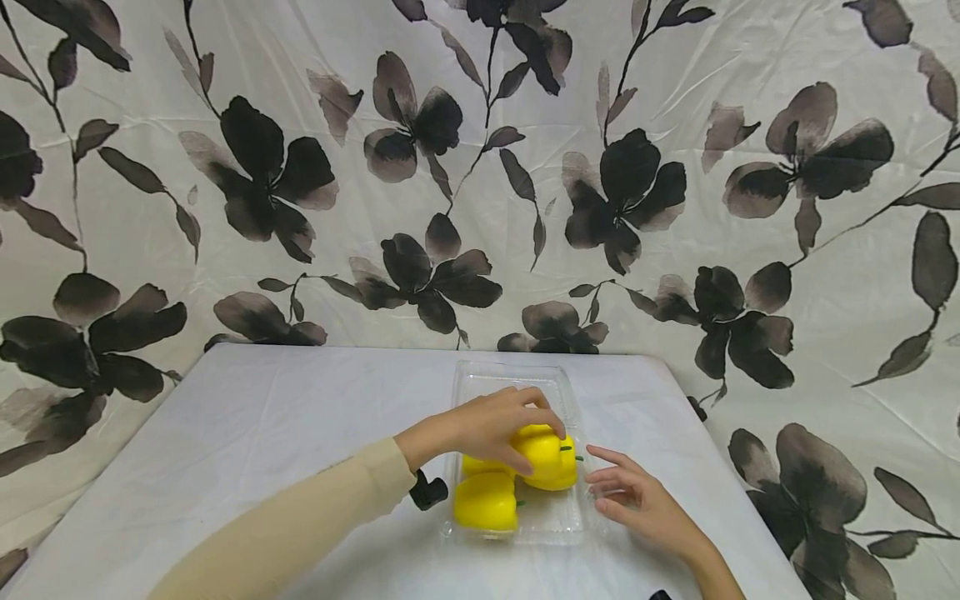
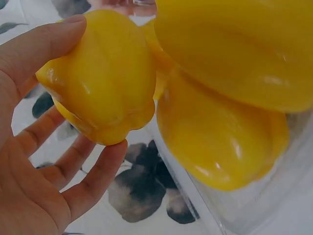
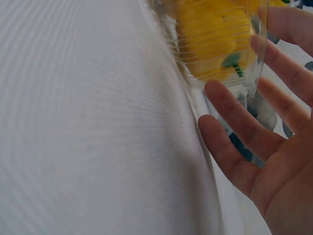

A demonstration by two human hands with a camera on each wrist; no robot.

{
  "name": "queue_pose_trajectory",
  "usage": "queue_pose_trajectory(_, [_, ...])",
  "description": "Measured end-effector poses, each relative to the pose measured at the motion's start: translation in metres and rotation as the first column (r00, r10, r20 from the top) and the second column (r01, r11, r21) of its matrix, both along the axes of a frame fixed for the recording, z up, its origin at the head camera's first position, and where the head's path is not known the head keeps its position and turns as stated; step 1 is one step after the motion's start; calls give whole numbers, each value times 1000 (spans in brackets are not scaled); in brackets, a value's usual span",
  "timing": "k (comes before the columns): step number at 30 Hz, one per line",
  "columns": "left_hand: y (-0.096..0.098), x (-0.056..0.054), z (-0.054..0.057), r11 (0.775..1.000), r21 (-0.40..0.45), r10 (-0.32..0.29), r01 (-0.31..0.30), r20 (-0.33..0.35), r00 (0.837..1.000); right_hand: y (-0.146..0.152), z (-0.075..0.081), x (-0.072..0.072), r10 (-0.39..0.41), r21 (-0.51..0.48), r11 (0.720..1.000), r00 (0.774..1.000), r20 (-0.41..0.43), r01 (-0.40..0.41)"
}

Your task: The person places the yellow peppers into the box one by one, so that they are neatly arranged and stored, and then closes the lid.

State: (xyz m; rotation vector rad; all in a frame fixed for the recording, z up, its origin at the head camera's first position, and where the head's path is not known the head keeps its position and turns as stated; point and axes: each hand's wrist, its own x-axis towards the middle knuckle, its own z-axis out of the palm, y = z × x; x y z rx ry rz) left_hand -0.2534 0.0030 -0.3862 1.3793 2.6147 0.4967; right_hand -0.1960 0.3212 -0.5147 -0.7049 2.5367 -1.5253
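My left hand (image 1: pixel 495 425) grips a yellow bell pepper (image 2: pixel 105 78) between thumb and fingers, above the clear plastic clamshell container (image 1: pixel 551 523). More yellow peppers lie inside; one, at the near left (image 1: pixel 486 502), has a short green stem pointing right. Seen from the left wrist, another pepper (image 2: pixel 220 132) rests by the container wall, partly covered by a larger-looking one. At the right side is my right hand (image 1: pixel 637 500), its fingers spread and loosely bent. Some of its fingertips (image 3: pixel 259 44) are at the clear wall; whether they press on it I cannot tell.
The container's lid (image 1: pixel 517 383) lies folded back, away from me. Everything stands on a white-covered table (image 1: pixel 315 400). Behind it hangs a pale cloth (image 1: pixel 525 208) with dark flowers. A black wrist device (image 1: pixel 429 492) sits by the left cuff.
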Motion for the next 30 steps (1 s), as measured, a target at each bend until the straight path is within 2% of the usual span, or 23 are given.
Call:
queue_pose_trajectory(13, [25,14,-5,997,39,-60,59,24,998,0,0,2,5,-22,1000,1000,-5,-5])
queue_pose_trajectory(20, [30,18,-9,998,32,-52,51,37,998,0,1,2,21,-28,999,1000,-20,-21])
queue_pose_trajectory(24, [32,19,-12,997,30,-72,70,59,996,0,-1,1,16,-23,1000,1000,-26,-16])
queue_pose_trajectory(30, [36,21,-19,995,21,-100,99,45,994,0,-1,1,10,-20,1000,1000,-10,-10])
